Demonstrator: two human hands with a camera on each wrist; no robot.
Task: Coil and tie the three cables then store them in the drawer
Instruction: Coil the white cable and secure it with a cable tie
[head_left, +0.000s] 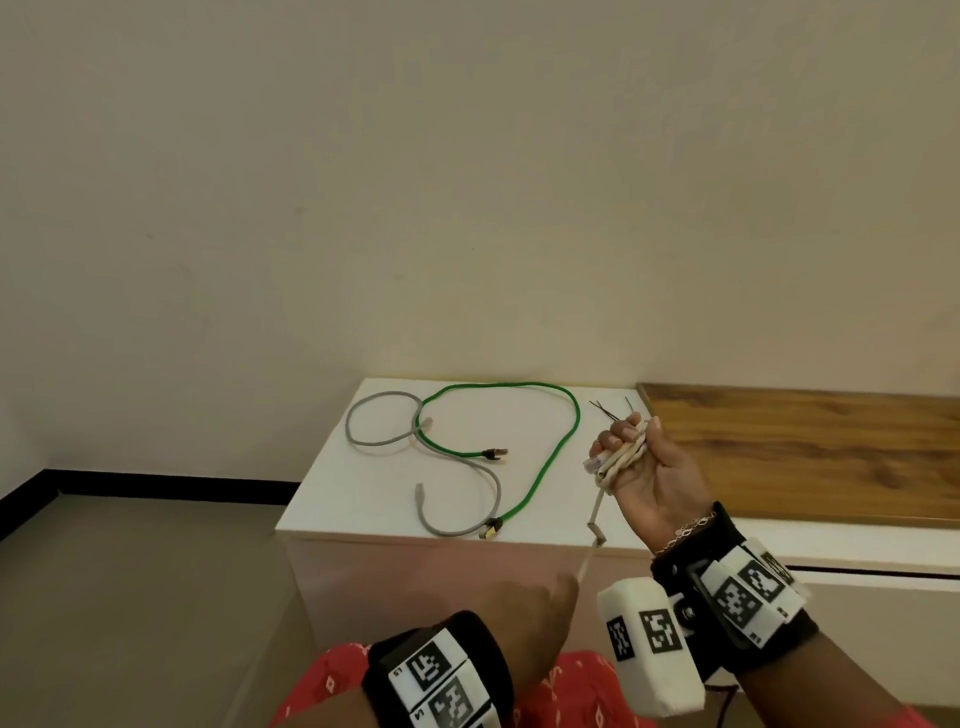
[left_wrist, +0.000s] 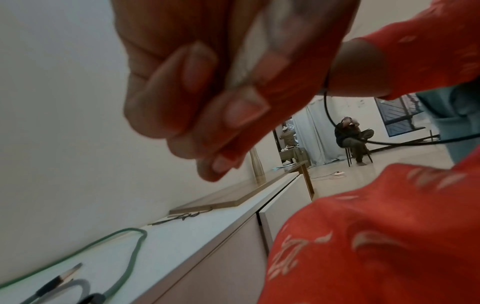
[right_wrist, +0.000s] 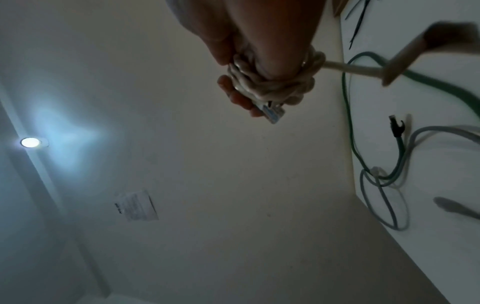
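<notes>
My right hand (head_left: 621, 444) is raised palm-up over the right part of the white cabinet top (head_left: 353, 499). A beige cable coil (head_left: 623, 460) is wound round its fingers, and its clear plug (right_wrist: 274, 114) sticks out past them. The coil's free tail (head_left: 597, 514) runs down to my left hand (head_left: 550, 597), which pinches it (left_wrist: 241, 67) below the cabinet's front edge. A green cable (head_left: 550, 457) and a grey cable (head_left: 379, 423) lie loose and overlapping on the top. Thin black ties (head_left: 610, 410) lie behind my right hand.
A wooden board (head_left: 805, 452) lies on the long low unit to the right, whose white front (head_left: 857, 597) has a dark seam. A wall stands right behind the cabinet, with floor to its left. A person (left_wrist: 353, 137) sits on a chair far across the room.
</notes>
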